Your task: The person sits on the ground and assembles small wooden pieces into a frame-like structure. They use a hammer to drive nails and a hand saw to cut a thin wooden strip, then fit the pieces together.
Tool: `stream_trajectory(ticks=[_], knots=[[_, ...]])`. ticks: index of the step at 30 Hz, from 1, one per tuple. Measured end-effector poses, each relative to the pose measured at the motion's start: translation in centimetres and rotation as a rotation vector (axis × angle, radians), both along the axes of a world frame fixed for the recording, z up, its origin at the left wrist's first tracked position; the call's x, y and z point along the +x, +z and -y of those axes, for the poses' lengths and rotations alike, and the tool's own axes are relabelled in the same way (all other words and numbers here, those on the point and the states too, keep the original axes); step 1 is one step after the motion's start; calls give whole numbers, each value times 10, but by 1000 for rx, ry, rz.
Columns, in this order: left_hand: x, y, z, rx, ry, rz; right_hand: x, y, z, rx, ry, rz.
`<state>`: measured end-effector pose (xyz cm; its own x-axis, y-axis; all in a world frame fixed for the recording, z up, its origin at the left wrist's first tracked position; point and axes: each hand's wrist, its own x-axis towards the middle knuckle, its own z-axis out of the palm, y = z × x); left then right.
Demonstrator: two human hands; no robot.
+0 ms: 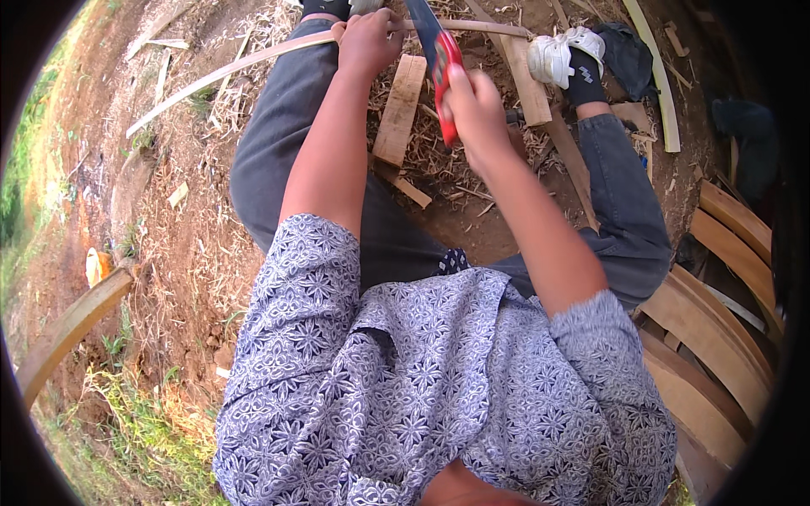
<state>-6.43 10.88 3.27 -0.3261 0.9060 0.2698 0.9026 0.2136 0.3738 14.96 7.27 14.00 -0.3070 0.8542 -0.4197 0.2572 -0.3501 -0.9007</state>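
Evidently, the left hand [369, 40] grasps a thin wooden strip [232, 68] that crosses the left lower leg [291, 126], while the right hand [477, 114] grips a saw [440, 72] by its red handle [448, 128]. The strip looks light and springy, perhaps easily split, so a firm hold near the blade [423, 27] seems best; the saw's stiff handle should give solid purchase.

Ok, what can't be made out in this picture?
In the head view:
Saw blade: far end cut off by the top edge.
Red handle: partly covered by the right hand.
Wooden strip: a stretch hidden under the left hand.
Left shoe: mostly cut off by the top edge.
Dark item, far right: too shadowed to identify.
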Motion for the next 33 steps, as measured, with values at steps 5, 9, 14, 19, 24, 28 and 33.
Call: stream_trajectory(ticks=[5,9,14,19,24,28,33], knots=[[10,26,0,-61,45,170,87,41,93,-110,-26,-109],[-3,-9,5,-7,45,15,70,12,70,7,16,-55],[9,-1,-8,-10,8,36,-31,-39,-38,297,-29,220],[2,-7,-6,3,0,23,-60,-28,-71,170,-19,126],[-3,-1,4,-57,48,56,40,13,53,-14,49,-61],[10,28,1,-66,45,128,96,37,101,-47,-1,-95],[2,21,6,-72,85,113,45,3,44,102,104,62]])
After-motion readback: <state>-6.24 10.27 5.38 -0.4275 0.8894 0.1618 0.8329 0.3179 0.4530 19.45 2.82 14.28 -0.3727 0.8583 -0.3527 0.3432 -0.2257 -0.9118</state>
